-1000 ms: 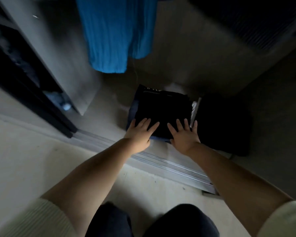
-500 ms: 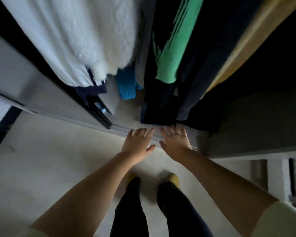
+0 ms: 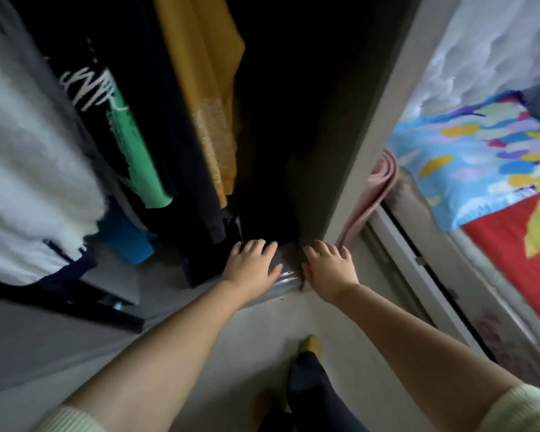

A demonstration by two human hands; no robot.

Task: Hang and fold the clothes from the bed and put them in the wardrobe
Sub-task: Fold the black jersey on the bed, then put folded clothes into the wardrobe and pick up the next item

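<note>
I see both hands stretched toward the open wardrobe (image 3: 349, 169), grip spread and holding nothing: left hand (image 3: 250, 265) and right hand (image 3: 329, 266) hover over the metal door track (image 3: 286, 277), fingers loosely extended. Hanging clothes fill the wardrobe: a white fuzzy garment (image 3: 28, 169), a green-printed black one (image 3: 131, 151), a mustard one (image 3: 212, 98). The bed (image 3: 493, 157) lies to the right.

Wardrobe (image 3: 293, 120) depths lost in shadow, hanging clothes (image 3: 206, 88) cropped by the top edge, white garment (image 3: 28, 182) motion-blurred
</note>
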